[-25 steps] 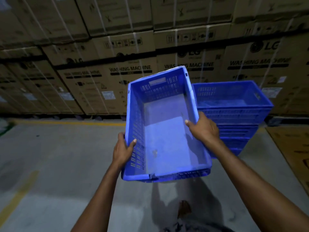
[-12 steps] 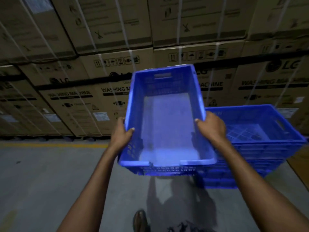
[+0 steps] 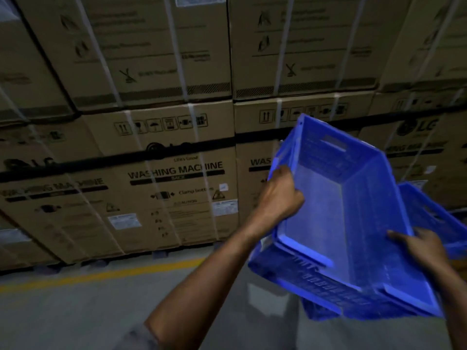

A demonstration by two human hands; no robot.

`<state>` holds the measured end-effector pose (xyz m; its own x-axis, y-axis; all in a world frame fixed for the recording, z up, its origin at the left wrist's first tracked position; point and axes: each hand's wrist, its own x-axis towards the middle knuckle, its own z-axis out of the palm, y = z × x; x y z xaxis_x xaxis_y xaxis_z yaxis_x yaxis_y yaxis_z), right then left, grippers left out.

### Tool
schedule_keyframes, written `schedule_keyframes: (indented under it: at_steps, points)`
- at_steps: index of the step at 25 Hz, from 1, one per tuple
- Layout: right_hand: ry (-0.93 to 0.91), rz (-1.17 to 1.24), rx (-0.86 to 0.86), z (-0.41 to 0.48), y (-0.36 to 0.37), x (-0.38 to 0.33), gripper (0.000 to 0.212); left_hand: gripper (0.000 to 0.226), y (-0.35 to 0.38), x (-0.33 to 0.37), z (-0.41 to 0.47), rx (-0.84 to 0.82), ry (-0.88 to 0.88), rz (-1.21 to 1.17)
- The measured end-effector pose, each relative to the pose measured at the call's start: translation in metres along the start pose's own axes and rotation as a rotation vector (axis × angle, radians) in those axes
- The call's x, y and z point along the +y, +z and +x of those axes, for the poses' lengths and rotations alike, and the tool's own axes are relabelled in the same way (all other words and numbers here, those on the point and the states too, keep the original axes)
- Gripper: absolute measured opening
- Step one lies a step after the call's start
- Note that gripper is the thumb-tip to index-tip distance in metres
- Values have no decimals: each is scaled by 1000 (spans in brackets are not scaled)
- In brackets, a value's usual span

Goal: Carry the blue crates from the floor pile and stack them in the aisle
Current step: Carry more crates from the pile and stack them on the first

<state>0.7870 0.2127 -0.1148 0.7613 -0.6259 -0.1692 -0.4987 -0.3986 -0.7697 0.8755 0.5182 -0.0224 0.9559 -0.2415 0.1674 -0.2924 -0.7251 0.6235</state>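
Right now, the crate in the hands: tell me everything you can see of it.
The crate is blue, seemingly moulded plastic: rectangular, open-topped and empty, with a solid floor, slotted walls and a handle slot in the far end wall. It is held in the air, tilted. The left hand grips its left long rim; the right hand grips the right rim near the close corner. It hangs over other blue crates; contact with them cannot be told.

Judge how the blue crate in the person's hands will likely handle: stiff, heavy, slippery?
Probably stiff: the crate holds its boxy shape while tilted. Likely light for its size: it is empty, with slotted walls. Unlikely to slip: the left hand and right hand grip its rims.
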Motion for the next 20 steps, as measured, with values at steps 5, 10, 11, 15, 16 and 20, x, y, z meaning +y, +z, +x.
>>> schedule_keyframes:
  at_steps: [5, 10, 11, 15, 16, 20]
  points:
    - [162, 67, 180, 5, -15, 12, 19, 45, 36, 19, 79, -202, 141, -63]
    - [256, 118, 365, 39, -29, 8, 11, 47, 91, 24, 176, -337, 210, -114]
    - [266, 126, 386, 45, -32, 7, 11, 44, 100, 27, 193, -355, 225, -111]
    - [292, 171, 408, 66, -42, -1, 23, 39, 129, 41, 258, -428, 281, -44]
    - [284, 188, 403, 71, -45, -4, 29, 41, 138, 44, 274, -447, 302, -48]
    - [305, 178, 418, 88, -49, -19, 37, 46, 182, 60, 331, -493, 417, -57]
